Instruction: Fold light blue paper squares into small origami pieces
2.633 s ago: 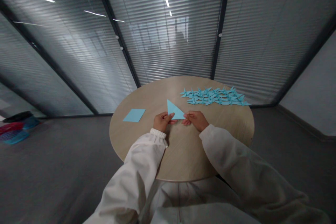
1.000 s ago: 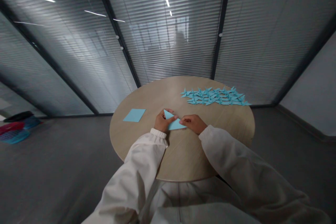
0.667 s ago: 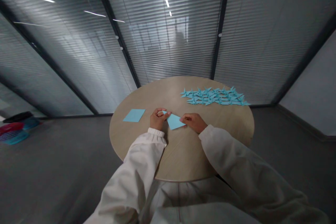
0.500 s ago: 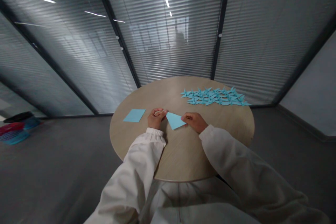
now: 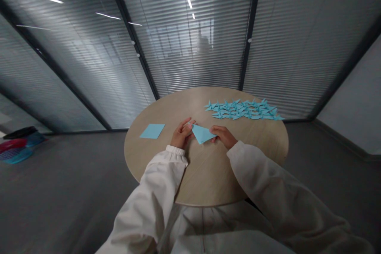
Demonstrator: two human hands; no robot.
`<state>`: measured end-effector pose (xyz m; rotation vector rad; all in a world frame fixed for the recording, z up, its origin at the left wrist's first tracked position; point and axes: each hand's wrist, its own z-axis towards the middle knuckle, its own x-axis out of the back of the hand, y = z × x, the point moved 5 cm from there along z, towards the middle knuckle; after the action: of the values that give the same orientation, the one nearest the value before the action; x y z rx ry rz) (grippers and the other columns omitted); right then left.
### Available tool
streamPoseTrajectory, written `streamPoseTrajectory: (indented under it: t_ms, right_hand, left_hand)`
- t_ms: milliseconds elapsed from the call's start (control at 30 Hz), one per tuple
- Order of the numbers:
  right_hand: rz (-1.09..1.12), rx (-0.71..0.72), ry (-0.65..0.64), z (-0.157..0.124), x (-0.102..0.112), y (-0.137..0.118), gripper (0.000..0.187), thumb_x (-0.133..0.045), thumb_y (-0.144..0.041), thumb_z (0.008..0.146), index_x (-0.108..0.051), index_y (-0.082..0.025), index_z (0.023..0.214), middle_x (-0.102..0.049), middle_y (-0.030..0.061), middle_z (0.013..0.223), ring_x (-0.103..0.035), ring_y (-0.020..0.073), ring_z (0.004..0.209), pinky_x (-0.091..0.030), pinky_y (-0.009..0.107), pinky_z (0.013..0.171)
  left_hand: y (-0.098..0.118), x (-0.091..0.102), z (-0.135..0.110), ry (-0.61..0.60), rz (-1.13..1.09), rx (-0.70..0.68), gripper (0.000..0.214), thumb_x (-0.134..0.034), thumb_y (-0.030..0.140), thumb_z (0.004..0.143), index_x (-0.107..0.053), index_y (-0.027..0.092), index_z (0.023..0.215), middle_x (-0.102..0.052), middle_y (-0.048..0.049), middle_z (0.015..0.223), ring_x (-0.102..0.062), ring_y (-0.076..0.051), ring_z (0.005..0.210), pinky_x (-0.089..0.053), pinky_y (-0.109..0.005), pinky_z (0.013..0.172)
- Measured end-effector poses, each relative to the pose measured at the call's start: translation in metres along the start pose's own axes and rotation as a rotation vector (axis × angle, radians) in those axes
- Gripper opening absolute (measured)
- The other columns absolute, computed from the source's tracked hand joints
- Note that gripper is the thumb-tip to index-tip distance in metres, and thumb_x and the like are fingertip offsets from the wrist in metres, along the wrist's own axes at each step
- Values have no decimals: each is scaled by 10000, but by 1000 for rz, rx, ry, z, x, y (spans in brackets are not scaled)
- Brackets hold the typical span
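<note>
A piece of plain light-blue paper (image 5: 203, 134), straight-edged and roughly triangular in its visible part, is held between the left hand (image 5: 181, 133) at its upper left corner and the right hand (image 5: 224, 136) at its right corner. Its third corner points down toward the person, with one long edge facing away, and the face that shows looks smooth and flat. It sits over the middle of the round desk (image 5: 208, 182), though whether it touches the top cannot be told.
</note>
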<state>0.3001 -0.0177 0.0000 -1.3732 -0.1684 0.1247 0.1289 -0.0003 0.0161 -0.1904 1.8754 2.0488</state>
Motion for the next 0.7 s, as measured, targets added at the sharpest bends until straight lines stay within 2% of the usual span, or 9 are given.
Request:
streamPoseTrajectory:
  t_ms: [133, 333, 433, 533, 633, 700]
  right_hand:
    - [35, -32, -39, 0, -3, 4, 257, -504, -417, 705, -485, -177, 617, -492, -24, 535, -490, 110, 484, -400, 221, 492]
    - [20, -20, -74, -1, -6, 3, 268, -510, -427, 727, -491, -171, 651, -506, -25, 586, -497, 108, 502, -432, 234, 514]
    - [-9, 1, -43, -2, -6, -3, 260, -533, -418, 740, -546, -168, 812, -564, 0, 720, -546, 126, 621, -455, 226, 534]
    - [-63, 60, -26, -4, -7, -10, 351, -598, -394, 727, -555, -181, 1003, -592, 34, 887, -576, 152, 815, -482, 242, 662]
    - [-126, 130, -34, -7, -10, -14, 474, -694, -364, 653, -564, -179, 1069, -576, 66, 1024, -556, 179, 965, -464, 280, 803]
    - [-185, 162, -51, -8, -13, -16, 483, -714, -362, 634, -589, -179, 1064, -569, 77, 1061, -550, 189, 992, -462, 291, 818]
  left_hand:
    - [0, -9, -4, -98, -6, 37, 450, -756, 339, 601, -595, 149, 976, -640, -124, 1057, -621, -227, 945, -521, -333, 757]
    - [0, -8, -4, -100, -38, 20, 411, -764, 373, 586, -572, 135, 860, -658, -109, 964, -636, -218, 884, -518, -346, 753]
    - [-1, -4, -2, -72, -41, 14, 427, -765, 384, 580, -570, 138, 869, -655, -100, 954, -636, -204, 863, -525, -309, 701]
    - [-3, 2, 2, -27, -35, 3, 428, -763, 399, 574, -572, 139, 855, -656, -86, 929, -635, -189, 843, -520, -274, 659]
    - [-5, 8, 5, 9, -39, -20, 407, -750, 417, 585, -571, 135, 819, -657, -75, 886, -636, -173, 803, -513, -261, 644]
    - [-7, 10, 7, 20, -41, -32, 399, -741, 427, 592, -571, 136, 806, -656, -72, 865, -636, -169, 780, -512, -267, 644]
